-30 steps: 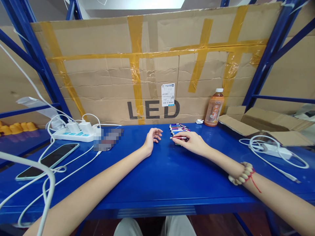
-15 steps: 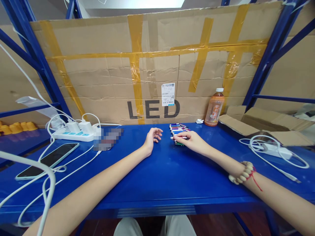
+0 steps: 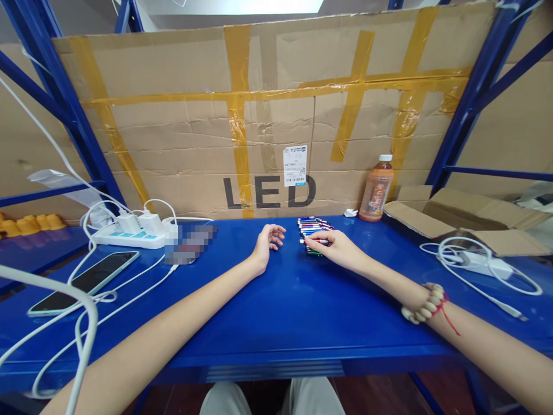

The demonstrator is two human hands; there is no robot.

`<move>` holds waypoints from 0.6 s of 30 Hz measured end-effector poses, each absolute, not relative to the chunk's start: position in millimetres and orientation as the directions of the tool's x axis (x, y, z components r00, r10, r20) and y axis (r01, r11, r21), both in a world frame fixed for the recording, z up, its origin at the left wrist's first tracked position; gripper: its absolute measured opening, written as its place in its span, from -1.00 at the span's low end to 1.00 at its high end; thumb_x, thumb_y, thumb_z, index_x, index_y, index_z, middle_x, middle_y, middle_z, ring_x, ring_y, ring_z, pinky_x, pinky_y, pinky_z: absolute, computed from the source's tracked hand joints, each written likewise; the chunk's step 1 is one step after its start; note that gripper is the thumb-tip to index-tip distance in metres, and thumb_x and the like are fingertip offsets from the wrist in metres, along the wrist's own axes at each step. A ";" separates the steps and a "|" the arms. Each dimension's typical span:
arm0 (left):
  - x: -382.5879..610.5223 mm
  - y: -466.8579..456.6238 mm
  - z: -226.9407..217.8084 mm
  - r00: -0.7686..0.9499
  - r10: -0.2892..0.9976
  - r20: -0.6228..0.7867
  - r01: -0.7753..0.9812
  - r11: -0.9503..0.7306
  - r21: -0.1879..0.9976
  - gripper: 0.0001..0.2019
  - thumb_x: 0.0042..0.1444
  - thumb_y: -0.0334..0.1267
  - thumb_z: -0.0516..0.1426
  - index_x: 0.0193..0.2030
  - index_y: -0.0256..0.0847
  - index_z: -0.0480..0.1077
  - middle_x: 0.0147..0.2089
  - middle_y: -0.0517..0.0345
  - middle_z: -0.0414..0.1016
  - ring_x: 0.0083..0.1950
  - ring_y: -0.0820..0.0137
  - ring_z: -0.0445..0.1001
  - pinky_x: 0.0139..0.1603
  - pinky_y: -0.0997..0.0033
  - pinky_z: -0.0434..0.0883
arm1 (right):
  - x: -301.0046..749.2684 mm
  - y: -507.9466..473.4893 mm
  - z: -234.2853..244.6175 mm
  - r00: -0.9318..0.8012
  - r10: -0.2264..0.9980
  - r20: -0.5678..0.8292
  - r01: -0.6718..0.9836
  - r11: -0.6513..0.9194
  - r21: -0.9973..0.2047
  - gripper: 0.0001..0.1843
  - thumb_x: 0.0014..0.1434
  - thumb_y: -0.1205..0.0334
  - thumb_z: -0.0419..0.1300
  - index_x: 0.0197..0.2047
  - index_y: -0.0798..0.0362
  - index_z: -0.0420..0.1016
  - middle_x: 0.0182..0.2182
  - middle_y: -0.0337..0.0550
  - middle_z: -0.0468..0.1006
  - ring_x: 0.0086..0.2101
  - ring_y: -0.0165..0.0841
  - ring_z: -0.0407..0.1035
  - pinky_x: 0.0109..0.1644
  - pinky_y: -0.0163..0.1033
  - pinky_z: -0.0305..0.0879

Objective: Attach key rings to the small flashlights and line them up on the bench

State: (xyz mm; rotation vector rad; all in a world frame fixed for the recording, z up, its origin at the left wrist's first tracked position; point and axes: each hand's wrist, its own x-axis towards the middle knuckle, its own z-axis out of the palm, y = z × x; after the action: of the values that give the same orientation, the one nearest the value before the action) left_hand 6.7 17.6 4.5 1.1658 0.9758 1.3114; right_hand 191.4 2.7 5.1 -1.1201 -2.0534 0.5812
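On the blue tabletop [image 3: 259, 317], several shiny coloured pens [image 3: 307, 226] lie side by side in a stack of rows running toward me. At the near end of this row, my right hand [image 3: 334, 246] pinches a red pen [image 3: 322, 242] with silver ends. It lies level, among the others; whether it touches the table is hard to see. A green pen [image 3: 318, 253] shows just below it. My left hand [image 3: 268, 245] rests on its side left of the pens, fingers loosely curled and apart, holding nothing.
A bottle of orange drink [image 3: 375, 190] and an open cardboard box [image 3: 466, 219] stand at the right, with a white cable and adapter [image 3: 486, 265] in front. At left are a power strip [image 3: 129, 235], a phone [image 3: 84, 282] and loose white cables. Taped cardboard [image 3: 185, 144] closes the back.
Almost nothing differs. My right hand keeps its pinch on the red pen, which appears slightly turned in the fingers; my left hand stays put.
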 end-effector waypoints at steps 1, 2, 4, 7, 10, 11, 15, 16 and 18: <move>6.7 17.7 4.4 0.055 0.994 0.099 -0.190 -0.087 0.978 -0.74 -0.03 -0.22 -0.10 -0.47 -0.30 0.34 -0.49 0.14 0.30 -0.54 0.55 0.28 -0.57 0.58 0.14 | 191.6 3.0 4.9 -0.369 0.848 0.381 0.535 0.529 -0.659 -0.58 0.09 -0.07 0.07 -0.25 0.07 0.56 -0.35 -0.17 0.57 -0.33 -0.29 0.42 -0.26 -0.26 0.32; 6.6 17.8 4.3 0.056 0.994 0.099 -0.190 -0.087 0.978 -0.74 -0.02 -0.22 -0.10 -0.47 -0.30 0.34 -0.49 0.14 0.30 -0.54 0.55 0.28 -0.57 0.58 0.14 | 191.9 3.3 4.7 -0.373 0.841 0.392 0.540 0.540 -0.646 -0.57 0.10 -0.07 0.05 -0.24 0.08 0.55 -0.35 -0.17 0.57 -0.33 -0.29 0.42 -0.26 -0.26 0.31; 6.4 18.1 4.0 0.054 0.994 0.098 -0.191 -0.086 0.978 -0.74 -0.02 -0.23 -0.10 -0.47 -0.30 0.34 -0.49 0.14 0.29 -0.54 0.55 0.28 -0.57 0.58 0.14 | 193.1 4.2 4.2 -0.387 0.826 0.410 0.547 0.564 -0.618 -0.55 0.13 -0.07 0.02 -0.22 0.09 0.55 -0.34 -0.17 0.57 -0.32 -0.28 0.41 -0.24 -0.25 0.31; 5.8 18.1 3.8 0.060 0.993 0.101 -0.192 -0.088 0.977 -0.74 -0.03 -0.23 -0.11 -0.46 -0.30 0.34 -0.49 0.14 0.29 -0.54 0.54 0.28 -0.57 0.58 0.14 | 194.9 5.8 3.5 -0.391 0.825 0.408 0.559 0.565 -0.607 -0.56 0.13 -0.07 0.02 -0.19 0.07 0.55 -0.30 -0.18 0.56 -0.28 -0.27 0.40 -0.16 -0.22 0.30; 5.3 17.6 4.0 0.076 0.991 0.107 -0.198 -0.090 0.976 -0.73 -0.02 -0.21 -0.11 -0.46 -0.29 0.34 -0.49 0.14 0.30 -0.53 0.54 0.28 -0.56 0.57 0.15 | 195.5 6.5 2.9 -0.379 0.836 0.396 0.569 0.548 -0.613 -0.57 0.12 -0.08 0.04 -0.18 0.04 0.55 -0.28 -0.19 0.56 -0.25 -0.26 0.40 -0.11 -0.20 0.29; 5.2 17.4 4.1 0.077 0.991 0.106 -0.199 -0.088 0.976 -0.73 -0.02 -0.20 -0.10 -0.46 -0.29 0.34 -0.48 0.14 0.30 -0.53 0.54 0.28 -0.56 0.57 0.15 | 195.4 6.6 2.7 -0.377 0.838 0.394 0.568 0.546 -0.616 -0.57 0.12 -0.08 0.04 -0.18 0.04 0.55 -0.28 -0.19 0.57 -0.25 -0.26 0.41 -0.12 -0.20 0.29; 5.3 17.1 4.4 0.075 0.992 0.100 -0.197 -0.084 0.977 -0.73 -0.02 -0.20 -0.10 -0.46 -0.29 0.34 -0.48 0.14 0.29 -0.53 0.54 0.28 -0.56 0.57 0.15 | 195.3 6.8 1.7 -0.384 0.840 0.384 0.549 0.542 -0.636 -0.58 0.12 -0.07 0.04 -0.20 0.05 0.55 -0.29 -0.18 0.57 -0.27 -0.27 0.42 -0.16 -0.22 0.31; 5.4 17.1 4.4 0.077 0.992 0.101 -0.196 -0.085 0.977 -0.73 -0.02 -0.20 -0.10 -0.46 -0.29 0.34 -0.48 0.14 0.29 -0.53 0.54 0.29 -0.56 0.57 0.15 | 195.4 7.1 1.5 -0.389 0.839 0.381 0.546 0.543 -0.638 -0.58 0.12 -0.07 0.05 -0.20 0.04 0.55 -0.29 -0.19 0.57 -0.27 -0.27 0.42 -0.16 -0.23 0.31; 5.4 16.9 4.5 0.078 0.991 0.104 -0.193 -0.088 0.977 -0.73 -0.02 -0.20 -0.10 -0.46 -0.30 0.34 -0.48 0.14 0.29 -0.52 0.53 0.29 -0.56 0.57 0.15 | 195.7 7.6 1.1 -0.392 0.838 0.381 0.551 0.545 -0.632 -0.59 0.11 -0.07 0.05 -0.20 0.03 0.55 -0.28 -0.20 0.57 -0.25 -0.27 0.41 -0.14 -0.22 0.30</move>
State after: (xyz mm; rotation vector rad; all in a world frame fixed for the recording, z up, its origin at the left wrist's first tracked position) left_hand 5.4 16.9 4.5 1.1763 0.9572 1.2979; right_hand 195.7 7.6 1.1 -1.1150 -2.0970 0.5384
